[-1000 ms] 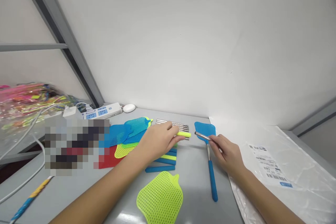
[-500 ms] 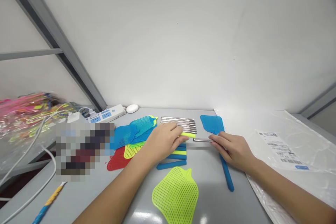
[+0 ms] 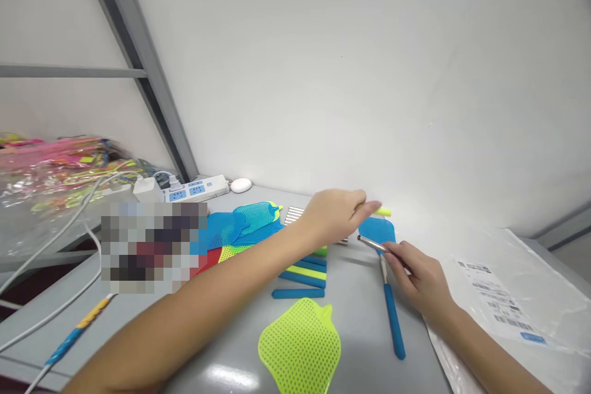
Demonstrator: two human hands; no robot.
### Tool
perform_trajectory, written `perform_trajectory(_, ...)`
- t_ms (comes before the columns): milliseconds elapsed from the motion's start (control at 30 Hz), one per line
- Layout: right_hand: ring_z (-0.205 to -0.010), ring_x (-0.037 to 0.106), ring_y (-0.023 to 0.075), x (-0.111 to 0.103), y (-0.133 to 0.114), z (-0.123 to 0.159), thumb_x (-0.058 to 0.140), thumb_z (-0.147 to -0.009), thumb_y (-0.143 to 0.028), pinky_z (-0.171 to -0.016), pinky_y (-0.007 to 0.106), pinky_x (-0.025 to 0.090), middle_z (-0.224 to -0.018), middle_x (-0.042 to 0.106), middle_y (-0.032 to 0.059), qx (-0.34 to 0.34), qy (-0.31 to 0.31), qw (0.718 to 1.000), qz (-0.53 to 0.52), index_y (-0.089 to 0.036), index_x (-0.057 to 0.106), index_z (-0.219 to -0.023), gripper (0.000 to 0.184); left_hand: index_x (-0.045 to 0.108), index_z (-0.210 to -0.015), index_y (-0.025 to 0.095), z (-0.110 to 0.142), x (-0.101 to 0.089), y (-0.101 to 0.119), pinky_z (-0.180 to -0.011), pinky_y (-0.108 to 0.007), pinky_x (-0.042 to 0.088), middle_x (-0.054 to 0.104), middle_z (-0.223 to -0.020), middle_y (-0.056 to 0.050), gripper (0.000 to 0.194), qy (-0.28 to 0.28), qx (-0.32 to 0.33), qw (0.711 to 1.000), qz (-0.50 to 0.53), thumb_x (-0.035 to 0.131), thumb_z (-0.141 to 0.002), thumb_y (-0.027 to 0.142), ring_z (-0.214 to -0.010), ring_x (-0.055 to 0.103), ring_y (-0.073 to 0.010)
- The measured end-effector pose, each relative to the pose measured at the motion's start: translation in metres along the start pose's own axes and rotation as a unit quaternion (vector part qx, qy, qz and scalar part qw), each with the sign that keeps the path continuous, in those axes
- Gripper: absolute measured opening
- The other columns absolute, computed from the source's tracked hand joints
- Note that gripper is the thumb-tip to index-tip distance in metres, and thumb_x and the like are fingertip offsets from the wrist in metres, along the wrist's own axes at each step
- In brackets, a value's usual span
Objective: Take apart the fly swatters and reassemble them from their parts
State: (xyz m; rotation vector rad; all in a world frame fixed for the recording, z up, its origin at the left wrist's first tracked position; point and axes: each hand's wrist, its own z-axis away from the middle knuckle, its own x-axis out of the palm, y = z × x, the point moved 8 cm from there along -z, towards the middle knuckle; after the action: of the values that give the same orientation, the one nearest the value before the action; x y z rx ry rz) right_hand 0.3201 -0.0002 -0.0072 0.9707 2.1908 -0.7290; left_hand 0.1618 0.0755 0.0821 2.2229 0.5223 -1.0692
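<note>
My left hand point(image 3: 336, 217) is lifted above the grey table point(image 3: 221, 332), its fingers pinched on a yellow-green handle sleeve point(image 3: 382, 212) whose tip sticks out to the right. My right hand point(image 3: 418, 276) is closed on a thin metal rod point(image 3: 372, 244), pointing up-left toward the left hand. Under them lies a finished blue fly swatter point(image 3: 386, 271) with a blue handle. A row of metal rods point(image 3: 295, 215) is partly hidden by my left hand. Blue and yellow handle sleeves point(image 3: 302, 274) lie below it. A loose yellow-green swatter head point(image 3: 300, 346) lies near the front.
A pile of blue, yellow and red swatter heads point(image 3: 242, 231) lies at left. Behind it are a white power strip point(image 3: 194, 188) and a small white puck point(image 3: 241, 184). Clear plastic bags point(image 3: 508, 295) cover the table's right side. Cables point(image 3: 60, 320) trail at left.
My left hand has picked the yellow-green sleeve up off the table and carried it right and upward. My right hand tilted the metal rod up toward it.
</note>
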Motion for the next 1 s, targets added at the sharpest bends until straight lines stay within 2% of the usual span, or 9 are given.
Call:
perform_trajectory(100,-0.053,0.049,0.0092,-0.003,-0.001,0.0,0.052,-0.095,-0.021,-0.051,0.023,0.038,-0.075,0.058,-0.0005,-0.01,0.007,1.0,0.006,-0.02,0.06,-0.11,0.017,0.051,-0.072,0.02,0.052,0.005,-0.016,-0.053,-0.026,0.026,0.058,-0.065,0.002,0.046,-0.039,-0.024,0.998,-0.035,0.029,-0.102,0.048,-0.059,0.051,-0.0123)
perform_trajectory(167,-0.053,0.05,0.009,0.001,-0.005,0.0,0.052,-0.095,-0.021,-0.051,0.023,0.038,-0.074,0.059,-0.0007,-0.024,-0.008,1.0,0.004,-0.02,0.061,-0.11,0.018,0.053,-0.073,0.019,0.088,0.003,-0.025,-0.056,-0.026,0.031,0.061,-0.07,0.001,0.043,-0.053,-0.003,0.996,-0.075,0.033,-0.102,0.044,-0.064,0.055,-0.0129)
perform_trajectory(267,-0.055,0.053,0.0095,0.011,-0.017,0.001,0.052,-0.095,-0.021,-0.051,0.023,0.038,-0.076,0.06,0.0,-0.063,-0.046,0.997,0.01,-0.021,0.061,-0.112,0.019,0.058,-0.08,0.018,0.128,-0.003,-0.034,-0.057,-0.026,0.035,0.063,-0.074,0.0,0.039,-0.032,0.015,0.993,-0.111,0.034,-0.102,0.04,-0.065,0.058,-0.0134)
perform_trajectory(333,-0.057,0.053,0.0103,0.017,-0.024,0.003,0.052,-0.095,-0.021,-0.052,0.023,0.039,-0.078,0.062,0.0008,-0.088,-0.065,0.994,0.025,-0.02,0.062,-0.113,0.02,0.06,-0.083,0.018,0.141,-0.005,-0.037,-0.056,-0.026,0.036,0.064,-0.075,-0.001,0.039,-0.012,0.022,0.992,-0.126,0.034,-0.102,0.04,-0.065,0.058,-0.0141)
perform_trajectory(500,-0.058,0.052,0.0106,0.015,-0.032,0.004,0.053,-0.095,-0.022,-0.052,0.024,0.038,-0.081,0.063,0.0019,-0.109,-0.072,0.99,0.058,-0.02,0.061,-0.112,0.019,0.059,-0.088,0.018,0.138,0.002,-0.038,-0.055,-0.025,0.039,0.065,-0.08,-0.002,0.037,-0.013,0.03,0.991,-0.13,0.033,-0.102,0.039,-0.067,0.06,-0.0152)
perform_trajectory(733,-0.059,0.052,0.0108,0.011,-0.042,0.002,0.054,-0.095,-0.022,-0.053,0.024,0.037,-0.078,0.063,0.0012,-0.147,-0.048,0.983,0.1,-0.019,0.061,-0.111,0.018,0.06,-0.091,0.018,0.137,0.006,-0.031,-0.054,-0.025,0.039,0.064,-0.081,-0.002,0.034,-0.031,0.036,0.994,-0.103,0.034,-0.102,0.039,-0.067,0.06,-0.0148)
perform_trajectory(1000,-0.06,0.053,0.0108,0.012,-0.044,0.001,0.055,-0.095,-0.025,-0.053,0.024,0.039,-0.076,0.064,0.0006,-0.159,-0.044,0.978,0.125,-0.021,0.062,-0.11,0.017,0.061,-0.091,0.019,0.136,0.007,-0.029,-0.052,-0.024,0.037,0.065,-0.078,-0.001,0.033,-0.028,0.043,0.993,-0.104,0.036,-0.102,0.038,-0.064,0.059,-0.0135)
